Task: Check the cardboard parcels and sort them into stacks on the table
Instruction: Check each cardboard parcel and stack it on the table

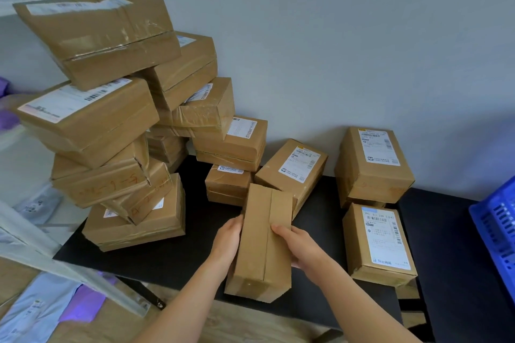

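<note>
One long plain brown cardboard parcel, clasped between both hands just above the near edge of the black desk; upper face plain, a taped seam down its length, near end tipped low toward the camera. Left hand against the left wall of the box, grip closed on that side, thumb at the top edge, fingers hidden beneath. Right hand on the right wall, thumb laid across the top face, grip closed too, remaining fingers wrapped under and out of sight.

Roughly ten more taped brown boxes in the leaning heap at the left back of the desk, close to the grey wall; exact count hard to fix, several half buried. Red handwriting on two of its lower boxes, unreadable. One tilted labelled box at the middle, just behind the held one. Two more at the right: back labelled box and front labelled box, each on further cardboard with only edges showing. White barcode labels on most tops, print too small to read.

One blue plastic crate, cut off by the right border. Purple and pale mailer bags at lower left, partly behind a white shelf frame.
</note>
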`<state>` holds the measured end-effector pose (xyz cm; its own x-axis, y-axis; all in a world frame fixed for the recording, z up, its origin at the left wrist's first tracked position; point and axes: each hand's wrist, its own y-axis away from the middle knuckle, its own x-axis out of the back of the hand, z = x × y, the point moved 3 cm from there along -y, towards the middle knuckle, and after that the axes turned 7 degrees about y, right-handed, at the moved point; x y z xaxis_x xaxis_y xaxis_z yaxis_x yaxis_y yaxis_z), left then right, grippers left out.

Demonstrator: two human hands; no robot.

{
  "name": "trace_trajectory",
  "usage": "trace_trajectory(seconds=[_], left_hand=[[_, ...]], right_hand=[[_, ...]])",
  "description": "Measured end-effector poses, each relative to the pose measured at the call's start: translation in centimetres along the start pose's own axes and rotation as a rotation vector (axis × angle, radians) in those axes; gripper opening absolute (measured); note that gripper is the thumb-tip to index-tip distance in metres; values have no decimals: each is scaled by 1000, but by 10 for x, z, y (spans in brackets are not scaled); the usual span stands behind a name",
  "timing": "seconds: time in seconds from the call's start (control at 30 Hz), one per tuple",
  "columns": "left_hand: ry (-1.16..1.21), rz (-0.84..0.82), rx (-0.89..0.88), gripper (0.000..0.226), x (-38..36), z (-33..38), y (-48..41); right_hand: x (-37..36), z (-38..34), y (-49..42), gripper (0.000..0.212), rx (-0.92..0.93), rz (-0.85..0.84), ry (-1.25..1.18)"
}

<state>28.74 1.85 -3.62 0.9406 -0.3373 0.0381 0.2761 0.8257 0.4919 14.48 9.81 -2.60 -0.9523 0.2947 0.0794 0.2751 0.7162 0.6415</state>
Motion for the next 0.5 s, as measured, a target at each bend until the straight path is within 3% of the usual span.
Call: trace_trajectory(seconds=[0.27, 0.5], left_hand=[[-73, -93, 128, 86, 30, 1, -5], [-219, 3, 0, 86, 45, -1, -15]], right_hand=[[-17, 5, 10, 18, -64, 16, -149], [-20, 8, 9, 44, -116, 233, -63]])
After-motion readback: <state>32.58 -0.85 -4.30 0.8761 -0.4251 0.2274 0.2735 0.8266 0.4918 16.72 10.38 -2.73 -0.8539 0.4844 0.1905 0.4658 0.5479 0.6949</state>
